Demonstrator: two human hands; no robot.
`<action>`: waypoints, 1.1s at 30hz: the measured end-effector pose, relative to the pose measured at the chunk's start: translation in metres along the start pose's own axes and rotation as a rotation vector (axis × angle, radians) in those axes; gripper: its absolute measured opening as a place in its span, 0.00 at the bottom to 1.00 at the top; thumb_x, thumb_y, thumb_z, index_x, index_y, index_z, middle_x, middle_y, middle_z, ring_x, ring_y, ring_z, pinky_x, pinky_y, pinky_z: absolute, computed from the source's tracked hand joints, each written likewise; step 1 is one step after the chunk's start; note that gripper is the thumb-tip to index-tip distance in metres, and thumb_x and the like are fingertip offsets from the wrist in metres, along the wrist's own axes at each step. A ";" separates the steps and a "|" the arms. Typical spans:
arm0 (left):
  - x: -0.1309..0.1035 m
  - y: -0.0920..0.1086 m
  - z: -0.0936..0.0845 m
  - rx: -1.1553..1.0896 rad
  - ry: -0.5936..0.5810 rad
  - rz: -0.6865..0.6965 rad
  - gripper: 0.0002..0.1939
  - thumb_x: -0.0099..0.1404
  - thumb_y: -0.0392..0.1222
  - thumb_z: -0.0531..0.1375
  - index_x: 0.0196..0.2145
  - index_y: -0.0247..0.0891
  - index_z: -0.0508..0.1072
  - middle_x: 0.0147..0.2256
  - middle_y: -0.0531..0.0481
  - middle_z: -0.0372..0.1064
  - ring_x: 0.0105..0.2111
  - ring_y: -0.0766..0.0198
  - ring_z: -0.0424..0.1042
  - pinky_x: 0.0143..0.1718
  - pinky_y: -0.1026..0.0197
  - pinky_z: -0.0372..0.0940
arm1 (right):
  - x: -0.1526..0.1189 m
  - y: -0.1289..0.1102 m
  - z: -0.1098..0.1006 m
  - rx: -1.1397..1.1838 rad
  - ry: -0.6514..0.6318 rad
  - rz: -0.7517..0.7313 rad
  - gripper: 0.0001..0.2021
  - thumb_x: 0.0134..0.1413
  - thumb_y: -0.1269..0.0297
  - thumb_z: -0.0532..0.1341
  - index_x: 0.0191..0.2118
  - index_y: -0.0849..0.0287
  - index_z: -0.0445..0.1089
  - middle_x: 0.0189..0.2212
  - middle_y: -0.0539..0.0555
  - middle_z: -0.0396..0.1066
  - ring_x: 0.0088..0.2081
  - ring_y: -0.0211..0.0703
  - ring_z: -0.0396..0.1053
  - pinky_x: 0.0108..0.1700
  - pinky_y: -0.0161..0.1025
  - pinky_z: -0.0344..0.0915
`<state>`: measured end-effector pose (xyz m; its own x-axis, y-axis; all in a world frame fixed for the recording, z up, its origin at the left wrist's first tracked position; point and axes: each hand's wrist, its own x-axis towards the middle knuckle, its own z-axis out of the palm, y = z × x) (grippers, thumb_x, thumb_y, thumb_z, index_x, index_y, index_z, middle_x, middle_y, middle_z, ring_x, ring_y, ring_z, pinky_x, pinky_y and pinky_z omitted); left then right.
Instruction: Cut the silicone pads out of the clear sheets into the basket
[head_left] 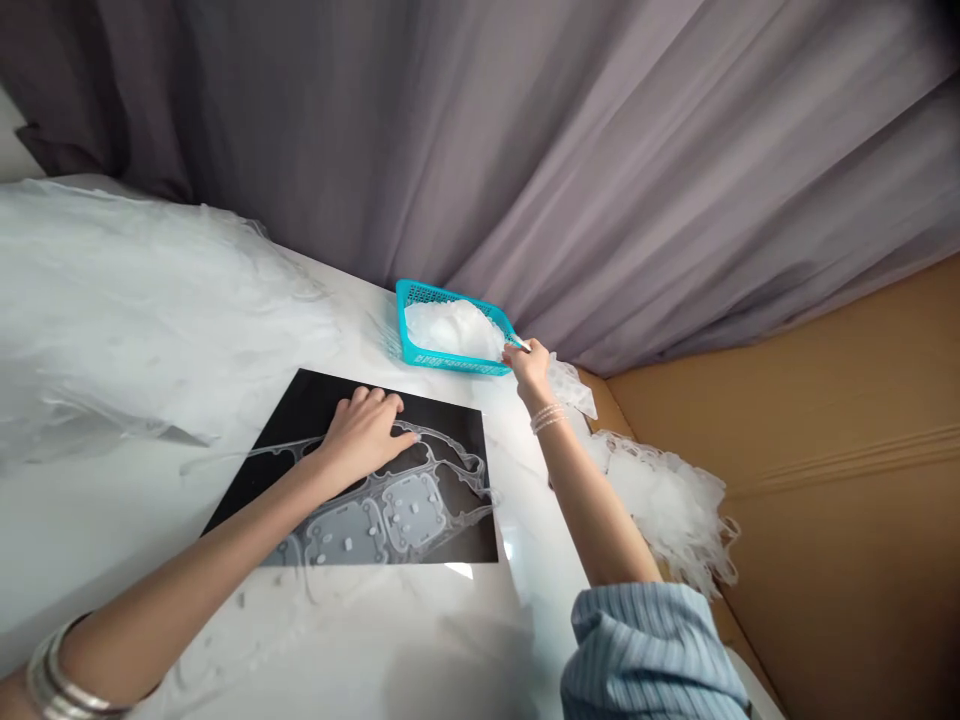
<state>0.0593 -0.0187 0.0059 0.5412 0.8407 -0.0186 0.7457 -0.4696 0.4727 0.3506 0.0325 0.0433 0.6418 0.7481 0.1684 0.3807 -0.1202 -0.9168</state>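
Observation:
A black mat point(277, 410) lies on the white table, with a translucent plastic sheet point(345, 535) of frames and small pads across it. My left hand point(364, 430) rests on the sheet's upper part, thumb apart and fingers curled over the black surface, holding nothing. At the right end of the turquoise basket point(457, 362), my right hand point(529, 365) is closed on a thin white tool, whose far end is hard to make out. White translucent pieces point(456, 328) are heaped inside the basket.
A large pile of clear plastic sheets point(135, 310) covers the table's left side. Stringy plastic scraps point(667, 500) hang at the right edge beside a brown cardboard wall point(825, 480). A grey curtain point(480, 130) hangs behind the basket.

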 end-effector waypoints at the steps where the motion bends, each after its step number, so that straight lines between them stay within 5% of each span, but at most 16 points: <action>1: 0.002 0.006 0.003 0.007 -0.017 0.026 0.21 0.64 0.52 0.61 0.48 0.34 0.73 0.49 0.38 0.71 0.54 0.43 0.66 0.52 0.41 0.64 | 0.001 0.004 -0.004 0.002 -0.013 0.036 0.11 0.67 0.61 0.61 0.47 0.64 0.70 0.38 0.53 0.72 0.34 0.37 0.72 0.35 0.36 0.73; 8: 0.015 0.033 0.007 0.036 -0.091 0.155 0.12 0.69 0.46 0.60 0.45 0.35 0.74 0.45 0.46 0.73 0.44 0.58 0.73 0.47 0.49 0.70 | 0.006 -0.003 -0.012 -0.020 -0.055 0.046 0.10 0.67 0.60 0.60 0.43 0.64 0.70 0.34 0.51 0.72 0.31 0.35 0.71 0.33 0.35 0.72; 14: 0.051 0.040 -0.010 0.014 -0.006 0.143 0.17 0.70 0.48 0.58 0.52 0.36 0.70 0.45 0.45 0.72 0.41 0.60 0.74 0.43 0.52 0.72 | -0.073 0.016 -0.045 -0.200 -0.276 -0.077 0.13 0.50 0.59 0.69 0.27 0.58 0.64 0.25 0.49 0.73 0.29 0.42 0.71 0.31 0.36 0.66; 18: 0.065 0.039 -0.010 0.037 0.052 0.162 0.17 0.70 0.48 0.58 0.51 0.36 0.71 0.47 0.45 0.72 0.43 0.58 0.74 0.45 0.50 0.72 | -0.110 0.035 -0.056 -0.309 -0.348 -0.172 0.15 0.46 0.58 0.68 0.28 0.56 0.61 0.32 0.54 0.77 0.34 0.48 0.73 0.38 0.41 0.67; 24: 0.050 0.026 -0.008 0.118 0.152 0.183 0.17 0.71 0.42 0.56 0.54 0.35 0.69 0.53 0.40 0.69 0.55 0.50 0.68 0.54 0.42 0.65 | -0.052 0.023 -0.031 -0.359 -0.195 -0.394 0.09 0.50 0.65 0.65 0.37 0.56 0.66 0.49 0.62 0.73 0.52 0.55 0.69 0.57 0.50 0.60; 28: 0.030 0.008 -0.024 0.140 0.128 0.232 0.18 0.70 0.40 0.51 0.54 0.34 0.71 0.53 0.36 0.70 0.55 0.45 0.68 0.50 0.46 0.66 | -0.029 0.010 -0.014 -0.330 -0.258 -0.463 0.07 0.45 0.70 0.67 0.32 0.55 0.69 0.36 0.55 0.75 0.45 0.51 0.73 0.53 0.44 0.65; 33: 0.006 -0.017 -0.038 0.124 0.102 0.251 0.19 0.71 0.43 0.48 0.51 0.38 0.74 0.48 0.41 0.75 0.47 0.49 0.74 0.43 0.52 0.68 | -0.026 0.010 -0.024 -0.283 -0.159 -0.459 0.14 0.53 0.64 0.61 0.21 0.55 0.57 0.28 0.52 0.71 0.41 0.47 0.74 0.45 0.39 0.69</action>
<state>0.0351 0.0046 0.0310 0.6775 0.7138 0.1773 0.6386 -0.6905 0.3398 0.3534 -0.0042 0.0388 0.2684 0.8514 0.4507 0.7751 0.0869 -0.6258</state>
